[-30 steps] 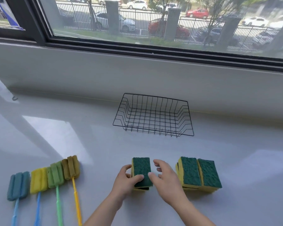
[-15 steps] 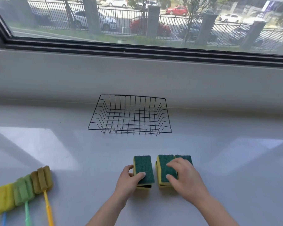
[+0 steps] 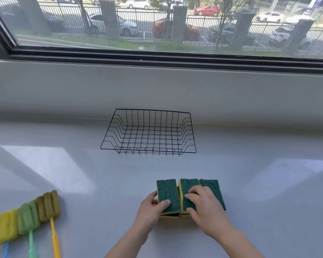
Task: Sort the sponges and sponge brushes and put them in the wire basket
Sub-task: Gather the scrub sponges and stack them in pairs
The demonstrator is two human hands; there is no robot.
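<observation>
A wide window with a dark frame (image 3: 175, 58) is being looked through from over a glossy white counter (image 3: 259, 192), on which everything is being kept. A black wire basket (image 3: 148, 135) is being kept against the back wall, well apart from the other items. A row of four sponge brushes (image 3: 27, 219) with coloured plastic handles is being cut off by the near-left edge. Three yellow sponges with green scouring tops (image 3: 187, 185) are being kept side by side, touching, near the front. The leftmost sponge (image 3: 167, 190) is being gripped by the left hand (image 3: 150, 209), thumb on top, fingers down its outer side. The right hand (image 3: 205, 207) is being laid, fingers spread and bent, over the middle and rightmost sponges, both being partly hidden.
</observation>
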